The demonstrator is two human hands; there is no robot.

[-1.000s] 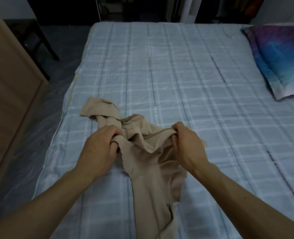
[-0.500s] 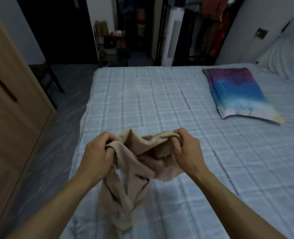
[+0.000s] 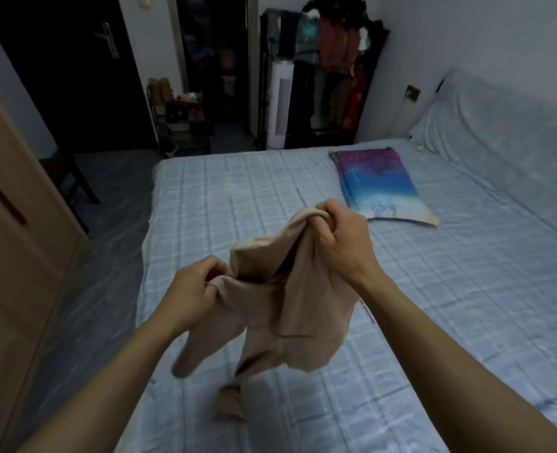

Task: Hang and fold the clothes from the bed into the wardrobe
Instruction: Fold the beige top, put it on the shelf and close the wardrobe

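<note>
A beige garment hangs in the air above the bed, held by both hands along its top edge. My left hand pinches the lower left corner of that edge. My right hand grips the other end, raised higher and further forward. The cloth sags between them, and its lower ends trail down and touch the blue checked sheet near the bed's left side. A light wooden wardrobe stands at the left edge of the view.
A multicoloured pillow lies at the far right of the bed. Beyond the bed are a white tower fan, a dark clothes rack full of garments and a shoe shelf. A dark chair stands by the wardrobe.
Both hands have lifted the beige garment off the sheet. My right hand rose higher than the left, spreading the top edge. The view tilted up towards the far wall.
</note>
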